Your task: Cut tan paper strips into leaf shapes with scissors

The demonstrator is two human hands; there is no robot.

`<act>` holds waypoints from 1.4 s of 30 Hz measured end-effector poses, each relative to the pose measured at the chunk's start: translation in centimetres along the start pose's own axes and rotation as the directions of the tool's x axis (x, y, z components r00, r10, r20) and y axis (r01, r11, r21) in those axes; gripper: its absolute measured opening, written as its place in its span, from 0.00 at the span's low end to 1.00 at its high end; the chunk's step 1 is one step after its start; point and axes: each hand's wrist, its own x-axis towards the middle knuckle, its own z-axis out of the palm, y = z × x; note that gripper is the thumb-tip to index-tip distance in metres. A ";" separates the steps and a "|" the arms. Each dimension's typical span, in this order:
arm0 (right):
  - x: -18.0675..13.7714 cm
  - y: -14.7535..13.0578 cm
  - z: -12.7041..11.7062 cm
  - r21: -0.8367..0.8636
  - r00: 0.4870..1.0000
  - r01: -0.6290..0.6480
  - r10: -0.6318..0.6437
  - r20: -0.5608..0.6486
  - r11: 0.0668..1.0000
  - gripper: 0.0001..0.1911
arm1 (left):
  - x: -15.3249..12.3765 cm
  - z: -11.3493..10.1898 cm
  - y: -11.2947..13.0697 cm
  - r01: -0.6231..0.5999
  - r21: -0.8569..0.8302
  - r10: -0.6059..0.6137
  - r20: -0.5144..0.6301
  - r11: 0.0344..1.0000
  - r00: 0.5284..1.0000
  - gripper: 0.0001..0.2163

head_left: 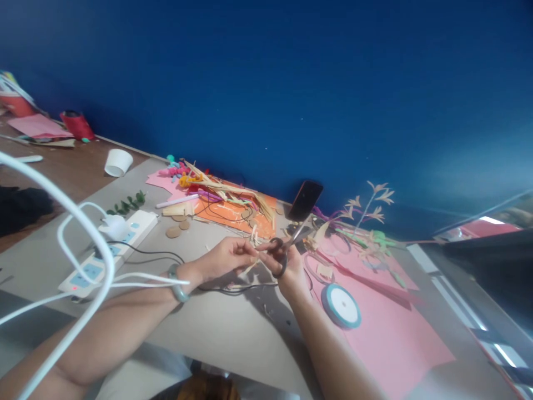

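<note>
Over the grey table my right hand (287, 266) grips a pair of dark-handled scissors (283, 247), the blades pointing up and right. Just left of it, my left hand (227, 258) pinches a thin pale straw strip (252, 265) close to the scissor handles. That wrist wears a grey-green bangle (177, 283). Both hands hover above a black cable on the table.
A pink paper sheet (387, 333) with a teal ribbon roll (341, 305) lies right. Behind are an orange sheet (233, 214) with straw and pipe cleaners, a propped phone (305, 200), paper twigs (368, 208), a white power strip (112, 247), white cables and a tipped paper cup (117, 163).
</note>
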 end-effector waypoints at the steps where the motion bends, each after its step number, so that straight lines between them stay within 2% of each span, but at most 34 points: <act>1: 0.0 0.0 -0.1 0.022 1.000 -0.001 0.000 0.020 1.000 0.20 | 0.0 -0.1 0.1 0.021 -0.043 -0.020 0.020 0.999 1.000 0.12; 6: 0.1 -0.1 -0.4 0.035 0.992 -0.035 0.031 0.122 0.999 0.20 | 0.1 -0.4 0.7 0.113 -0.194 -0.097 0.090 0.975 0.991 0.12; 12: 0.0 -0.7 -0.2 0.016 0.982 -0.121 0.117 0.146 0.993 0.20 | 0.1 -0.5 0.8 0.182 -0.170 -0.156 0.154 0.968 0.976 0.12; 15: 0.1 -0.9 -0.1 0.008 0.988 -0.126 0.125 0.092 0.992 0.22 | 0.1 -0.6 0.8 0.119 -0.042 -0.115 0.087 0.992 0.990 0.11; 19: 0.3 -0.7 -0.1 -0.007 0.990 -0.129 0.129 0.047 0.992 0.23 | 0.4 -0.8 0.6 -0.087 0.241 0.093 -0.012 0.967 0.996 0.12; 23: 0.3 -0.5 -0.1 0.019 0.987 -0.151 0.150 0.055 0.988 0.24 | 0.6 -0.9 0.0 -0.111 0.365 0.130 -0.028 0.924 0.991 0.12; 27: 0.0 -0.9 0.3 0.001 0.989 -0.145 0.144 0.041 0.989 0.23 | 0.6 -0.8 0.0 -0.118 0.338 0.122 0.011 0.934 0.993 0.11; 30: -0.2 -1.3 0.5 -0.065 0.992 -0.121 0.122 0.013 0.990 0.22 | 0.5 -0.8 0.3 -0.073 0.263 0.058 0.065 0.962 0.996 0.10; 33: -0.3 -1.8 0.3 -0.136 0.997 -0.079 0.077 -0.022 0.987 0.20 | 0.4 -0.9 0.5 -0.032 0.172 0.026 0.033 0.985 0.999 0.10; 35: -0.2 -2.1 0.0 -0.175 0.997 -0.051 0.059 0.041 0.983 0.20 | 0.4 -0.9 0.6 -0.044 0.108 0.048 -0.035 0.993 0.998 0.11; 37: -0.1 -2.2 -0.2 -0.216 0.985 -0.035 0.069 0.155 0.976 0.20 | 0.5 -1.0 0.6 -0.079 0.069 0.086 -0.108 0.994 0.990 0.12; 42: 0.1 -1.1 -0.6 -0.352 0.932 -0.060 0.178 0.314 0.934 0.22 | 0.6 -1.1 0.7 -0.139 0.019 0.139 -0.228 0.990 0.964 0.11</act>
